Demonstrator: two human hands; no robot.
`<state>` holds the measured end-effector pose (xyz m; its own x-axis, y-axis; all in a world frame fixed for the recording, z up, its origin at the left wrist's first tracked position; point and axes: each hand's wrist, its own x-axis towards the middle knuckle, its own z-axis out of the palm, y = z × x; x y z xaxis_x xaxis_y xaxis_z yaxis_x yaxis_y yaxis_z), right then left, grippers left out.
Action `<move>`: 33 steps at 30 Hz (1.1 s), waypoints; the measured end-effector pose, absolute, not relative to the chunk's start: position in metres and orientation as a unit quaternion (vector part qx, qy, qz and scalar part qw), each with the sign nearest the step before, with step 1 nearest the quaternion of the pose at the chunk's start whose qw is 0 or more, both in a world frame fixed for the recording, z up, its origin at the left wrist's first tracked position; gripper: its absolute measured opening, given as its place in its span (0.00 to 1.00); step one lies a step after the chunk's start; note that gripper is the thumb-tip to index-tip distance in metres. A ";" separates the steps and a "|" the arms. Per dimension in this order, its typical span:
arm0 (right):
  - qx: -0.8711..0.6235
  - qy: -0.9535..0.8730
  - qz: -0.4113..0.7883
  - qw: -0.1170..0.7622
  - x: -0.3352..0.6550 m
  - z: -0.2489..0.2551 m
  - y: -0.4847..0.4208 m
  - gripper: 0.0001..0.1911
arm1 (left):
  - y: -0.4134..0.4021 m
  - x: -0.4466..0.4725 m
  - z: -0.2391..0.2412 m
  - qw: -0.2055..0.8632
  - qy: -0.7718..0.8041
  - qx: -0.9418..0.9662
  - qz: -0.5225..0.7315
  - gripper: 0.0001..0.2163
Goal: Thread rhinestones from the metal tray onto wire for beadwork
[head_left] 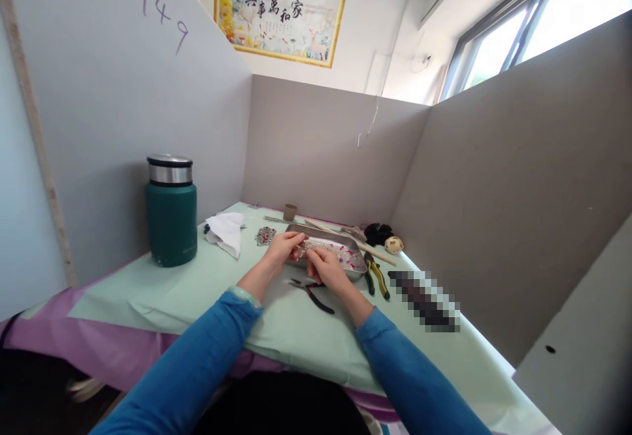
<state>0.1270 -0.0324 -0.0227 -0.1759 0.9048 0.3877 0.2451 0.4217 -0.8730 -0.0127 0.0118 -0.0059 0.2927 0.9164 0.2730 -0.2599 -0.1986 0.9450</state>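
The left hand point(285, 249) is nearly closed, its thumb and fingers pinched on a beaded strand point(316, 245); the right hand point(326, 269), fingers curled, pinches the same strand just to the right and nearer, though the pieces are too small to tell exactly where each fingertip grips. The strand lies over the metal tray point(364, 269), its long axis running roughly left to right between the hands. Red and clear beads point(353, 255) lie in the tray. Just near of the right hand, a pair of pliers point(320, 300) points far and left; yellow-handled pliers point(380, 282) lie right of the tray. A pale green sheet point(197, 303) covers the table over a purple cloth point(99, 356), with a green flask point(172, 224) at left. Grey partitions point(326, 145) enclose it, and a window point(498, 43) is at far right.
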 end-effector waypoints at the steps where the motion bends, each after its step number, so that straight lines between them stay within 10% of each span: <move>1: -0.417 -0.690 0.342 0.482 0.127 -0.023 -0.032 0.16 | 0.012 -0.013 -0.005 0.569 0.284 0.565 0.526 0.14; 23: -0.453 -0.715 0.279 0.455 0.125 -0.029 -0.029 0.22 | 0.011 -0.010 -0.005 0.624 0.268 0.548 0.488 0.12; 33: -0.480 -0.865 -0.008 0.147 0.147 -0.002 -0.068 0.27 | 0.016 -0.012 -0.005 0.573 0.260 0.548 0.551 0.08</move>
<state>0.1471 -0.0679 -0.0023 -0.4966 0.8276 0.2617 0.8324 0.5395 -0.1265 -0.0125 0.0162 -0.0045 0.2580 0.9162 0.3066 -0.3472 -0.2082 0.9144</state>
